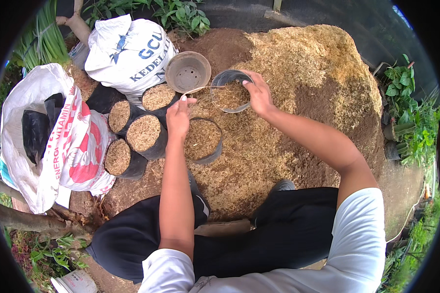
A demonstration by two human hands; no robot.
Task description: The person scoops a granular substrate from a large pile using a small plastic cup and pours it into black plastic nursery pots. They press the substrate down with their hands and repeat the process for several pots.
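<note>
My right hand (260,94) grips the right rim of a grey, see-through plastic pail (235,109), thumb over the edge. Brown, fibrous, crumbly material lies inside it, and the pail is tilted. To its left my left hand (178,118) pinches a thin, pale, curved strip (200,89) that reaches across to the pail; it looks like the pail's handle. Below the pail stands a black planting bag (220,149) filled with the same crumbly mix. Just beyond my left hand sits a grey-brown plant pot (188,73) with holes in its bottom and nothing inside.
Several filled black planting bags (154,146) cluster left of my forearm. Behind them are a stuffed white sack (132,53) and an opened white-and-red sack (90,146). A large mound of husk and soil (298,63) spreads ahead and right. Green plants (406,93) line the right edge.
</note>
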